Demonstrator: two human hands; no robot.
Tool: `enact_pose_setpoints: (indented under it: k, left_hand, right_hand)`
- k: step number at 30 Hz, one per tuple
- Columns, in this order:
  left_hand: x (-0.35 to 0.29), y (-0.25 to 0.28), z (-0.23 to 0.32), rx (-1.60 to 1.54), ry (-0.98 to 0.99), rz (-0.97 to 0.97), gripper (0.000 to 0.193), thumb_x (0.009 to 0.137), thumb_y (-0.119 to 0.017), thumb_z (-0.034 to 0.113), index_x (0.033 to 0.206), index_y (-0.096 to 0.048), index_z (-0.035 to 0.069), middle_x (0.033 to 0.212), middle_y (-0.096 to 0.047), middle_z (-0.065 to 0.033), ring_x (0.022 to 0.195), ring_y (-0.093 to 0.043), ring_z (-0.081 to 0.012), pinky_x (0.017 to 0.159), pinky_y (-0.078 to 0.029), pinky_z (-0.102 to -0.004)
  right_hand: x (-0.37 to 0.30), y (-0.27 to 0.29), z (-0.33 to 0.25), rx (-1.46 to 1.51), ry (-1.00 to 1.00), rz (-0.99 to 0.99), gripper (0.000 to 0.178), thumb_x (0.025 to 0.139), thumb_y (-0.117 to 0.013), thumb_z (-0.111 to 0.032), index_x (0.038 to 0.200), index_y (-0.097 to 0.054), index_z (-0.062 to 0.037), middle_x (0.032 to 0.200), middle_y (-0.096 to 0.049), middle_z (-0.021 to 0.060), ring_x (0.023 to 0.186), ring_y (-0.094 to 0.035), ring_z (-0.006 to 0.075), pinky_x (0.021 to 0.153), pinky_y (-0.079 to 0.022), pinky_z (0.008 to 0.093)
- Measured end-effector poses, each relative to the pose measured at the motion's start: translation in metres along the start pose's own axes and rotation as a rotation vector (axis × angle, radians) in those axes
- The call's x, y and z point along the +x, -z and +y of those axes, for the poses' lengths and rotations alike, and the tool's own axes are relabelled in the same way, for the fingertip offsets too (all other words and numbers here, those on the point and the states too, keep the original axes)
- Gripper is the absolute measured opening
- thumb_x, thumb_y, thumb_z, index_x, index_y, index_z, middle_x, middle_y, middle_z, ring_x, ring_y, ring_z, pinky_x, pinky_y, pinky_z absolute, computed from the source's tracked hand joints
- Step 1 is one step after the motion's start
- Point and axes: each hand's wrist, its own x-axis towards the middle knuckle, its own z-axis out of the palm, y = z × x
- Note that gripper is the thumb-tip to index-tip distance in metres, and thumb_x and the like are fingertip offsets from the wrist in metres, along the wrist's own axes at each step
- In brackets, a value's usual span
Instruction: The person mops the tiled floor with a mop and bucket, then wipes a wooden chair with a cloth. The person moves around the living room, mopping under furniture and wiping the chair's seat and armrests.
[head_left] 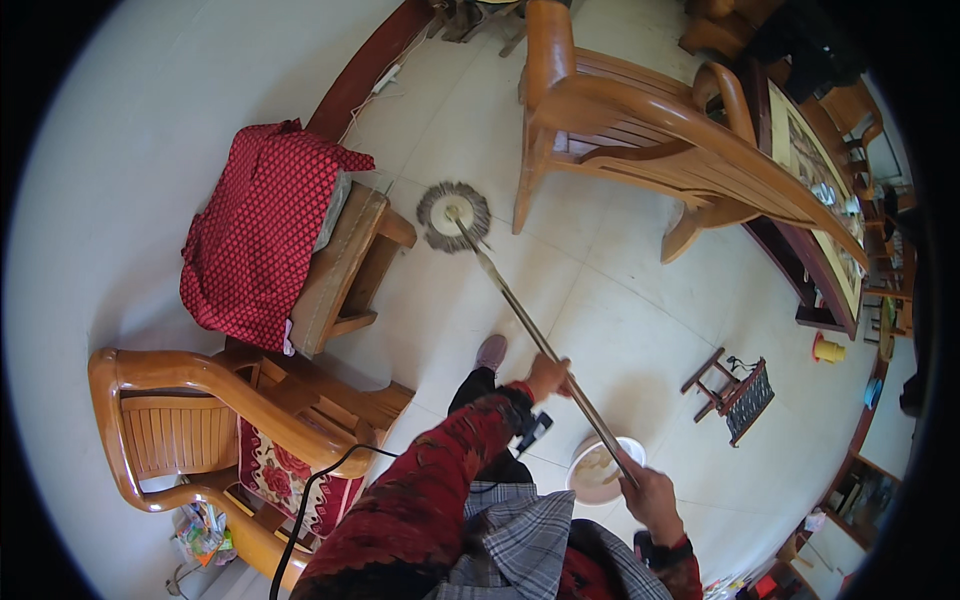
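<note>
A round spin mop's grey fringed head (435,236) lies spread on the pale tiled floor. Its long metal handle (520,312) slants from there down toward me. Partway along the handle my left hand (548,376) is closed round it. Nearer its end, my right hand (651,497) grips the same handle. Below the handle, close to my right hand, a round whitish basin (590,492) stands on the floor; what lies inside is partly hidden and hard to make out.
A wooden armchair (180,385) and a bench under a red patterned cloth (265,220) line the left wall. A wooden bench (640,110) stands ahead to the right, beside a long table (815,180). A small folding stool (735,397) sits at right, a yellow object (828,349) beyond.
</note>
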Motion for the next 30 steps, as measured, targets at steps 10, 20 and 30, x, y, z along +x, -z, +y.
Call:
enact_pose_setpoints:
  k: [10, 20, 30]
  left_hand:
    - [0.119, 0.174, 0.146, 1.659, -0.702, 0.471, 0.025, 0.078, -0.073, 0.025, 0.074, -0.062, 0.002, 0.069, -0.064, -0.0136, 0.061, -0.065, -0.0311, 0.055, -0.05, -0.0547]
    - [0.136, 0.067, 0.06, 1.87, -0.553, 0.436, 0.023, 0.08, -0.06, 0.027, 0.086, -0.069, 0.008, 0.073, -0.069, -0.0102, 0.069, -0.067, -0.0312, 0.067, -0.041, -0.055]
    - [0.077, -0.184, -0.096, 1.684, -0.439, 0.133, 0.031, 0.08, -0.066, 0.03, 0.102, -0.061, 0.009, 0.077, -0.065, -0.0076, 0.068, -0.066, -0.0294, 0.06, -0.039, -0.0517]
  right_hand:
    - [0.224, -0.027, -0.076, -0.065, 0.24, -0.048, 0.061, 0.088, -0.059, -0.018, 0.145, -0.039, -0.0259, 0.077, -0.064, 0.0168, 0.071, -0.064, 0.0355, 0.065, -0.052, 0.0471]
    - [0.153, -0.002, -0.002, -0.261, 0.124, -0.155, 0.065, 0.087, -0.059, -0.015, 0.147, -0.036, -0.0242, 0.071, -0.06, 0.0172, 0.062, -0.063, 0.0361, 0.055, -0.051, 0.0475]
    - [-0.023, 0.084, 0.191, -0.32, 0.215, -0.2, 0.061, 0.084, -0.061, -0.013, 0.142, -0.045, -0.0224, 0.063, -0.057, 0.0151, 0.053, -0.059, 0.0341, 0.05, -0.049, 0.0466]
